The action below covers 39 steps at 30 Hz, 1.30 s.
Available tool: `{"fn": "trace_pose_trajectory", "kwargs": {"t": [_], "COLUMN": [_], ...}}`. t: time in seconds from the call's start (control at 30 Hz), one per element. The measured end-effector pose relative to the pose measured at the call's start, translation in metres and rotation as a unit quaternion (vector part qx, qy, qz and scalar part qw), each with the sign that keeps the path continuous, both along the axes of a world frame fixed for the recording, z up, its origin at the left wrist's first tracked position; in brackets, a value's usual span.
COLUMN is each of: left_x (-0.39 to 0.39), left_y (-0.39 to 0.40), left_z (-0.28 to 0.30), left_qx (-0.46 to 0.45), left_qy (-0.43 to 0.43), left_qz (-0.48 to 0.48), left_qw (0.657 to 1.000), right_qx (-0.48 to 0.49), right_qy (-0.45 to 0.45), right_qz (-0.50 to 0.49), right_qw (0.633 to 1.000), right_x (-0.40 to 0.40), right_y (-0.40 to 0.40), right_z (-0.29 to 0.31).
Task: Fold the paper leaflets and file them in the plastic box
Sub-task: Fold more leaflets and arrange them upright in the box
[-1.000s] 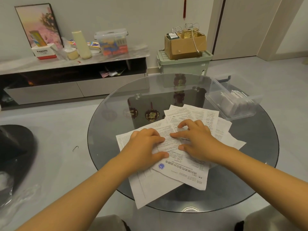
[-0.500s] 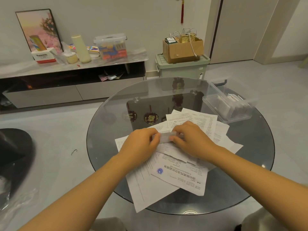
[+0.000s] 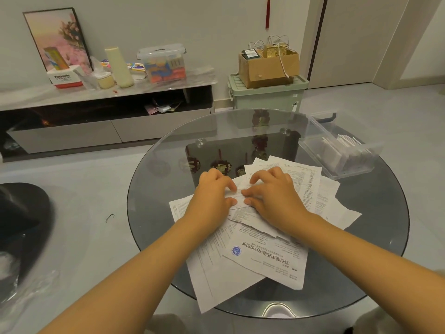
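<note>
— Head view: where's the small folded white paper leaflet point(image 3: 238, 197)?
— On the loose white sheets point(image 3: 262, 256), round glass counter point(image 3: 168, 189). Left hand point(image 3: 213, 197) and right hand point(image 3: 274, 194) pinch it, fingers curled.
— The box?
— Clear plastic box point(image 3: 337, 150), far right.

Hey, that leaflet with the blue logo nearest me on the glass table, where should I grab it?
Take the leaflet with the blue logo by its near right corner, coming from the table's near edge. That corner lies bare on the glass, while its far end is tucked under other sheets and both hands.

Both forearms reach forward over the glass table point(image 3: 168, 169). The left hand point(image 3: 213, 194) and right hand point(image 3: 272, 191) sit close together above its middle, fingertips curled downward.
</note>
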<state>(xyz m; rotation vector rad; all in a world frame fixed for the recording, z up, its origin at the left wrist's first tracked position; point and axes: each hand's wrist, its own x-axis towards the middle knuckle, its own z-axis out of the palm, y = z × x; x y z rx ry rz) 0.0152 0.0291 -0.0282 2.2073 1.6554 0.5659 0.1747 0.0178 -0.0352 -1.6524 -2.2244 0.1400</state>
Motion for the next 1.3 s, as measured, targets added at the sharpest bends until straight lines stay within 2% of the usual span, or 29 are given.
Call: {"fn": "trace_pose_trajectory", "kwargs": {"t": [0.23, 0.33, 0.4, 0.5, 0.63, 0.7, 0.77, 0.9, 1.03, 1.2, 1.3], "left_x": [-0.010, -0.009, -0.006, 0.000, 0.013, 0.024, 0.034, 0.055, 0.082, 0.123, 0.150], "left_y": [0.005, 0.002, -0.001, -0.003, 0.000, 0.003, 0.008, 0.022, 0.035, 0.057, 0.074], "left_z": [0.009, 0.016, 0.021, 0.026, 0.035, 0.045, 0.054, 0.065, 0.074, 0.083, 0.081], "left_qx": [-0.026, 0.012, 0.046, 0.080, 0.038, 0.025, 0.009, -0.018, -0.029, -0.037, -0.013], "left_qy": [0.090, 0.156, 0.163, 0.115, -0.102, -0.161, -0.175, -0.172, -0.162, -0.238, -0.250], "left_qz": [-0.067, -0.091, -0.098, -0.083, -0.014, 0.002, -0.002, -0.037, -0.083, -0.133, -0.145], "left_qw": [0.993, 0.984, 0.981, 0.987, 0.994, 0.987, 0.984, 0.984, 0.983, 0.961, 0.957], "right_qx": [-0.027, 0.021, 0.035, 0.075, 0.075, 0.081, 0.076, 0.006, -0.002, 0.012, 0.058], "right_qy": [-0.099, -0.106, -0.096, -0.100, -0.057, -0.030, -0.014, 0.008, 0.041, 0.080, 0.135], "right_qz": [0.078, 0.106, 0.097, 0.060, 0.012, -0.004, -0.009, -0.017, -0.044, -0.130, -0.213], "right_qw": [0.992, 0.988, 0.990, 0.990, 0.996, 0.996, 0.997, 1.000, 0.998, 0.988, 0.966], "right_x": [0.008, 0.008, 0.008, 0.007, 0.017, 0.029, 0.042, 0.069, 0.093, 0.128, 0.155], "right_y": [0.002, 0.000, -0.002, -0.004, -0.004, -0.005, -0.002, 0.000, 0.004, 0.014, 0.019], "right_z": [0.008, 0.008, 0.010, 0.015, 0.039, 0.053, 0.062, 0.077, 0.084, 0.094, 0.095]}}
